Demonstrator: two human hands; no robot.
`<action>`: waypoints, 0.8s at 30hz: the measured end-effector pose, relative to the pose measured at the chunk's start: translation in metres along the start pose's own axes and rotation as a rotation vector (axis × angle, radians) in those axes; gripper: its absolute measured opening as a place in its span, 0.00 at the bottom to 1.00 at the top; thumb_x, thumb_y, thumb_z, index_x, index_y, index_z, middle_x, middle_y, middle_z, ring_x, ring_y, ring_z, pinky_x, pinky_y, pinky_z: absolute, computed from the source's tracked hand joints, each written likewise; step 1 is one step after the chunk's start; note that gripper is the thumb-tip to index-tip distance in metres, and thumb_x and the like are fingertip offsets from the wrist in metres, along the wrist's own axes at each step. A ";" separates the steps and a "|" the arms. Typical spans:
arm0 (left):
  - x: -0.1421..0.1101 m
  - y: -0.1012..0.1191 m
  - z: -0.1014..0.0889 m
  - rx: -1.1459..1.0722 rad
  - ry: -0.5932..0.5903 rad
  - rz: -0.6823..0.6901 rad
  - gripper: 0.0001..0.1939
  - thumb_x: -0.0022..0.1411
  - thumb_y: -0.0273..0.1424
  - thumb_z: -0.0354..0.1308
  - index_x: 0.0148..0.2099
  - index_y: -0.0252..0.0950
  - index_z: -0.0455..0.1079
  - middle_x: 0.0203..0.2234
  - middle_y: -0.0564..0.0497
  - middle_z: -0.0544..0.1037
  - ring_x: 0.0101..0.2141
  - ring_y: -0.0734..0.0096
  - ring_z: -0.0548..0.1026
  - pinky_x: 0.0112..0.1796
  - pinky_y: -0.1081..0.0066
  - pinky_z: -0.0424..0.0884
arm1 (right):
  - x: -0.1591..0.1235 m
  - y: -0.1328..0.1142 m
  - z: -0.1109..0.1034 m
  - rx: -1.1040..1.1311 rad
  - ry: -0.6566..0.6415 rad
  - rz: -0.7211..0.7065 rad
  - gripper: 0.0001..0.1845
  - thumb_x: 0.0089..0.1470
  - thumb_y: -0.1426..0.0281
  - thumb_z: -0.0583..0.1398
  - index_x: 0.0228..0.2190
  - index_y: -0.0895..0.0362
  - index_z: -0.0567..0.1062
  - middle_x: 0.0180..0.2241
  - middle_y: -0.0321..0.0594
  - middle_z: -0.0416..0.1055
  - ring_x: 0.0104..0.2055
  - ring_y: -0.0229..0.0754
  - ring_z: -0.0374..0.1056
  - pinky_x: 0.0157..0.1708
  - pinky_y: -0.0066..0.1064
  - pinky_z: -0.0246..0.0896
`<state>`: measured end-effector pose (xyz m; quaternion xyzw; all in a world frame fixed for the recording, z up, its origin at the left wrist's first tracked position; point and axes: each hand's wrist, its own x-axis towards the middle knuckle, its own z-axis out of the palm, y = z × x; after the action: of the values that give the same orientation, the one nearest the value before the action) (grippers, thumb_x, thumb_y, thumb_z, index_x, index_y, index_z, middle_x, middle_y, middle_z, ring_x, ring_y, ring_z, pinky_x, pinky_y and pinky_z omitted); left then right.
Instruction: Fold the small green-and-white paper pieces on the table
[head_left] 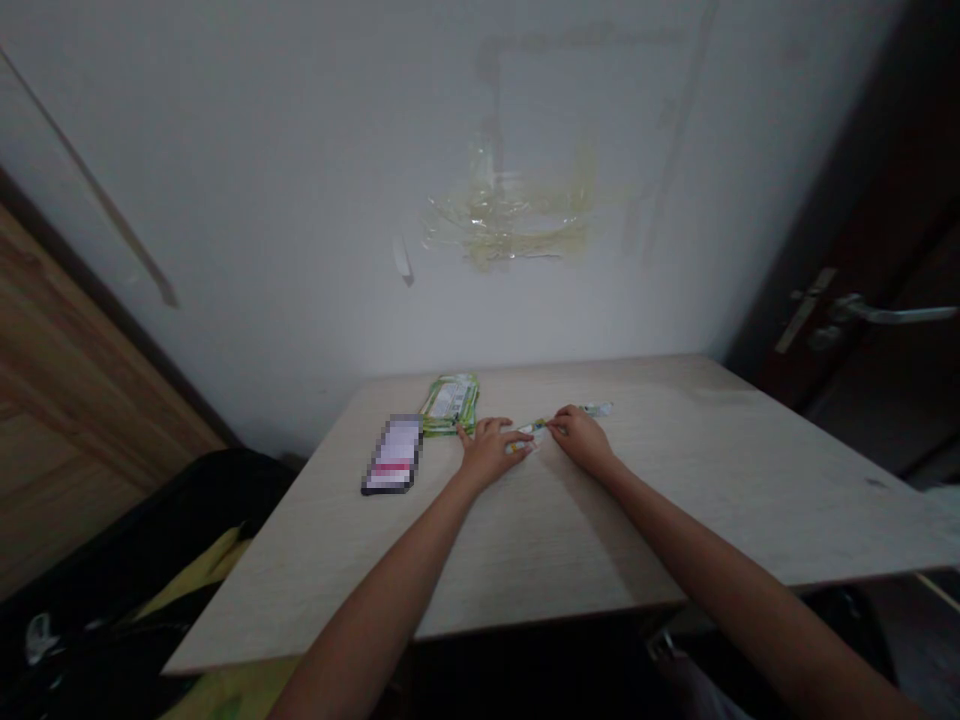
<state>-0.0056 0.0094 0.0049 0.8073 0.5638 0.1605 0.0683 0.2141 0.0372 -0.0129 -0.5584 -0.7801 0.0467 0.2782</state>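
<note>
A narrow, folded-looking strip of white, green and yellow printed packaging (535, 427) lies on the table between my hands. My left hand (487, 452) rests on the table with its fingers apart, and its fingertips press on the left part of the strip. My right hand (579, 437) has its fingers pinched together at the strip. Beyond the right knuckles, a white and greenish end of packaging (598, 409) sticks out; the hand hides whether it is the same piece. Just behind my left hand sits a stack of flat green and white packets (450, 402).
A phone (394, 455) with a blurred-out screen lies left of my left hand. The pale wooden table (735, 470) reaches a wall (337, 200) with old tape (517, 220). At the right is a dark door with a metal handle (892, 312). Dark bags (187, 520) stand at the left.
</note>
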 end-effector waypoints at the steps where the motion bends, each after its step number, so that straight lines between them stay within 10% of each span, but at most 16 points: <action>1: 0.000 0.000 0.000 -0.001 0.002 0.001 0.16 0.64 0.51 0.54 0.52 0.65 0.73 0.60 0.54 0.68 0.62 0.50 0.58 0.59 0.29 0.34 | -0.001 -0.001 -0.001 -0.004 -0.001 0.000 0.14 0.61 0.67 0.58 0.41 0.56 0.82 0.44 0.47 0.74 0.47 0.46 0.70 0.50 0.33 0.61; 24: 0.001 -0.004 0.005 -0.009 0.025 0.004 0.16 0.63 0.52 0.55 0.52 0.65 0.73 0.59 0.55 0.69 0.61 0.51 0.59 0.60 0.30 0.33 | -0.001 -0.006 0.000 -0.016 0.009 0.033 0.12 0.52 0.63 0.65 0.36 0.56 0.79 0.43 0.46 0.72 0.48 0.47 0.68 0.51 0.35 0.60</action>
<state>-0.0069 0.0123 -0.0003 0.8059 0.5623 0.1735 0.0645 0.2093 0.0336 -0.0107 -0.5735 -0.7700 0.0424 0.2765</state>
